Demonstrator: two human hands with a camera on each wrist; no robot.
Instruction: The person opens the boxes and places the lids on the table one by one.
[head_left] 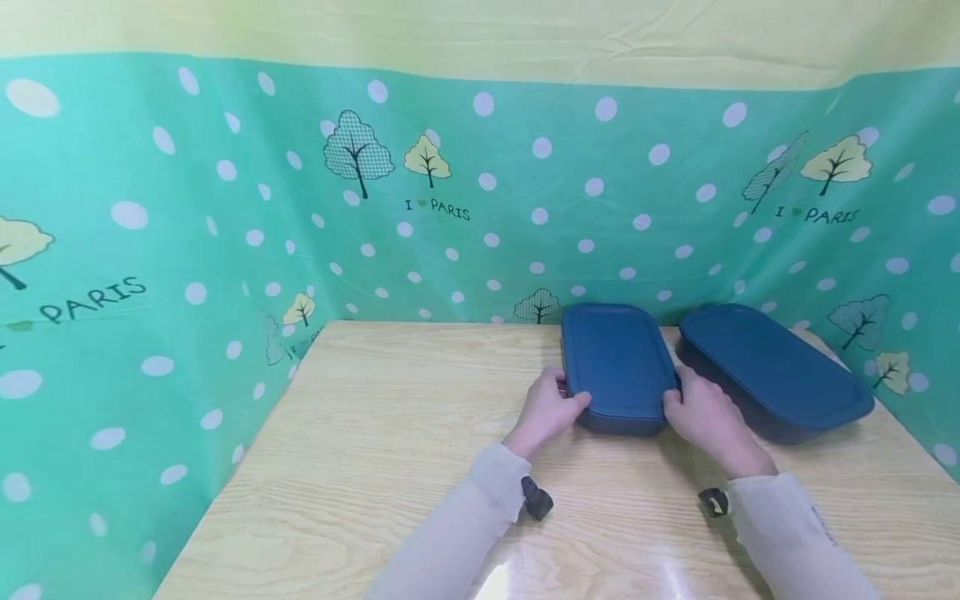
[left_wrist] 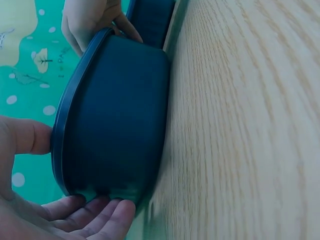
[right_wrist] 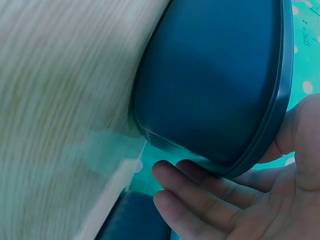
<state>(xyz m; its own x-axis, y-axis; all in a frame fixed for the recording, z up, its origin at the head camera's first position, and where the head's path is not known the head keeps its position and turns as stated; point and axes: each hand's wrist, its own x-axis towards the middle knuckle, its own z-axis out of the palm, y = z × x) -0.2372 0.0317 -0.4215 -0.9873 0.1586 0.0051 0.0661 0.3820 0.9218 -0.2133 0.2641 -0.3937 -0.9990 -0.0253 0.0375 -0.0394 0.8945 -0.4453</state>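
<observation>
A dark blue rectangular food container (head_left: 621,362) with a matching lid stands upright on the table, near its back edge. At its left side, my left hand (head_left: 549,408) grips it, the thumb on the lid's edge and the fingers along the side wall, as the left wrist view also shows on the container (left_wrist: 115,115). My right hand (head_left: 705,417) grips the opposite side, its thumb over the lid rim; in the right wrist view some fingers (right_wrist: 200,192) lie against or close to the container's wall (right_wrist: 210,85). The lid appears seated all round.
A longer dark blue lidded container (head_left: 780,367) stands at an angle just right of my right hand. The light wood table (head_left: 375,433) ends at the back and sides against a green dotted cloth (head_left: 450,167). Dark wrist straps (head_left: 536,498) sit by the sleeves.
</observation>
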